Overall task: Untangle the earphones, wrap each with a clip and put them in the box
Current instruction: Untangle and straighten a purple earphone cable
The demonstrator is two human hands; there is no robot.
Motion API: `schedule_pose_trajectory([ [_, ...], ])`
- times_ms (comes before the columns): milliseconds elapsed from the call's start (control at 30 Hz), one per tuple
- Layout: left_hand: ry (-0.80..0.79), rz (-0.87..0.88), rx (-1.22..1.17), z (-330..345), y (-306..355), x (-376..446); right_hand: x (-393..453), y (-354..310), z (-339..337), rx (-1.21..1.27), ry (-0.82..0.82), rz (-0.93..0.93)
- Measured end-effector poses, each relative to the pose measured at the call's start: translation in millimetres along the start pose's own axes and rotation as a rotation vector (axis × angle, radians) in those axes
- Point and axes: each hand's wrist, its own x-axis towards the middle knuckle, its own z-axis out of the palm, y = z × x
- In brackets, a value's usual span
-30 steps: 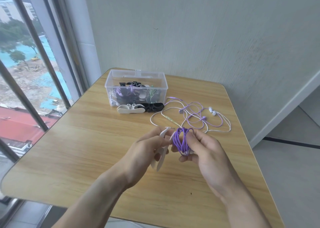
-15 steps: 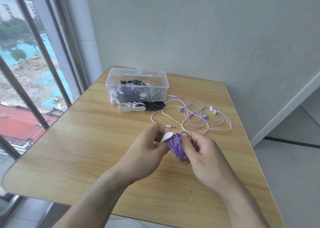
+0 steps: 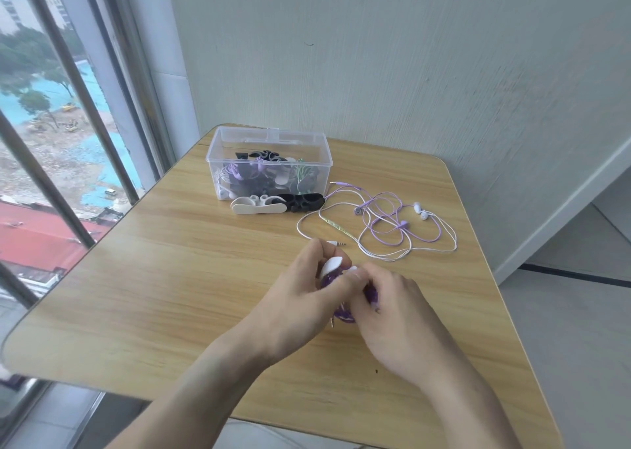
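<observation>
Hands: the left hand [image 3: 300,298] and right hand [image 3: 392,315] meet low over the near middle of the light wood-grain tabletop [image 3: 170,278], both with fingers curled around one small bundle.
Held bundle: a coiled purple earphone cord [image 3: 343,315], with a flat white flexible cable clip [image 3: 332,265] folding over its top; the left hand pinches the clip, the right hand grips the coil.
Risk at the hands: the clip looks only partly closed, so if either hand loosens, the coil could spring apart or loops could slip out of the fold. A metal plug tip pokes out below the coil and may snag.
Loose cords: beyond the hands, to the right, a white earphone [image 3: 375,243] and a lilac earphone [image 3: 392,223] lie crossed over each other on the tabletop, not yet wrapped. Pulling one hard would likely tighten the tangle.
Spare clips: a white clip [image 3: 256,206] and a black clip [image 3: 302,202] lie touching the box front.
Box: a clear plastic rectangular box [image 3: 269,141], lid off, at the far edge, already holding several wrapped sets. The bundle could pop open if dropped in before the clip is shut.
</observation>
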Motion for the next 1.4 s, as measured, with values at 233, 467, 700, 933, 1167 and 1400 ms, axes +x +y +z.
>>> schedule_pose_trajectory([
  [233,0.151,0.185,0.07,9,-4,1,3,0,1,0.21,-0.128,0.1],
  [467,0.186,0.565,0.355,13,1,-8,6,2,5,0.777,-0.239,0.217],
  [700,0.137,0.635,0.365,4,2,-4,8,-4,17,1.201,-0.125,0.298],
  [933,0.28,0.696,0.54,-7,0,1,12,-4,12,0.913,0.339,0.388],
  [1167,0.215,0.236,0.436,1,-16,1,4,-7,13,0.097,0.52,0.119],
  [1400,0.159,0.16,0.319,6,-18,2,3,-7,21,-0.049,0.529,0.076],
])
